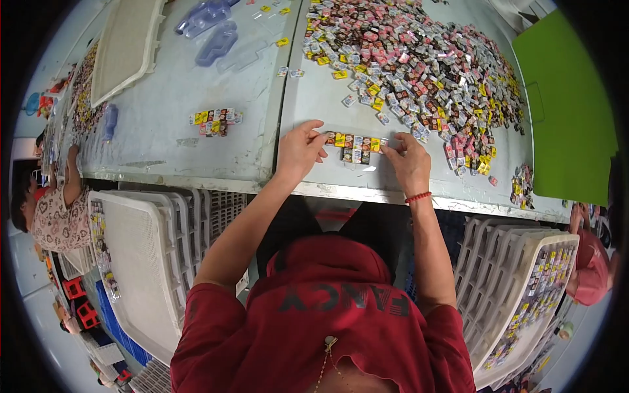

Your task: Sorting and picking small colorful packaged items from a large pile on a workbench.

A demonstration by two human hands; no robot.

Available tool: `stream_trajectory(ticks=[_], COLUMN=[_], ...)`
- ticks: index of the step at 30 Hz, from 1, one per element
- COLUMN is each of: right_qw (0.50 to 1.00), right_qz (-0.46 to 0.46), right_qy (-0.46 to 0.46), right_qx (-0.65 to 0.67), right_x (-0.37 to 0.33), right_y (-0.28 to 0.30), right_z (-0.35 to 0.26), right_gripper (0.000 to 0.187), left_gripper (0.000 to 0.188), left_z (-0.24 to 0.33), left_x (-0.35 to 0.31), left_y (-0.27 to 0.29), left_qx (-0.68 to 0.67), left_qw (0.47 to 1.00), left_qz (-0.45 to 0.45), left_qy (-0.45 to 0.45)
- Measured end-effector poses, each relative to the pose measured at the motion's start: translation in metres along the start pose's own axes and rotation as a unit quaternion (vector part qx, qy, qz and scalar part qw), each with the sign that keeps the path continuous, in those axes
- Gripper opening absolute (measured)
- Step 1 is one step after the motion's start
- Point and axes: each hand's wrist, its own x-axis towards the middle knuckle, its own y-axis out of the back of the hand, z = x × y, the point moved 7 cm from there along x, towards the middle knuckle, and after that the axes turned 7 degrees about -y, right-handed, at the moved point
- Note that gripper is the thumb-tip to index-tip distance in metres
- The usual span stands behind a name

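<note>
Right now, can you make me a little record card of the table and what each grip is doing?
Left grip: fingers at the left end of a block row
Right grip: thumb and finger at the row's right end
Block row: small colourful pieces side by side, more below its middle
Loose pile: many small pieces, white, pink, brown and yellow, upper right
Small cluster: similar pieces, left of the left grip
Blue plastic shapes: upper left
Green panel: right of the pile
</note>
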Motion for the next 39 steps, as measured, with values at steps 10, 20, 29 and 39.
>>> stream_trajectory(ticks=[10, 20, 29, 39], right_qw=[0.930, 0.839, 0.892, 0.947], right_qz=[-0.187, -0.333, -0.291, -0.143], right_qy=[-0.114, -0.148, -0.104, 0.086], right_qx=[0.296, 0.405, 0.331, 0.274], right_x=[0.006, 0.030, 0.026, -0.019], right_y=[-0.024, -0.181, -0.185, -0.154], right_z=[-0.022, -0.195, -0.203, -0.168], right_gripper=[0.031, 0.032, 0.031, 0.019], left_gripper=[0.027, 0.028, 0.029, 0.026], left_z=[-0.006, -0.009, -0.032, 0.065], left_x=[-0.007, 0.015, 0.022, 0.145], left_y=[0.048, 0.256, 0.272, 0.207], left_qx=[-0.061, 0.202, 0.267, 0.443], left_qw=[0.995, 0.917, 0.909, 0.755], left_qz=[0.077, 0.318, 0.307, 0.263], left_qy=[-0.034, -0.134, -0.088, -0.406])
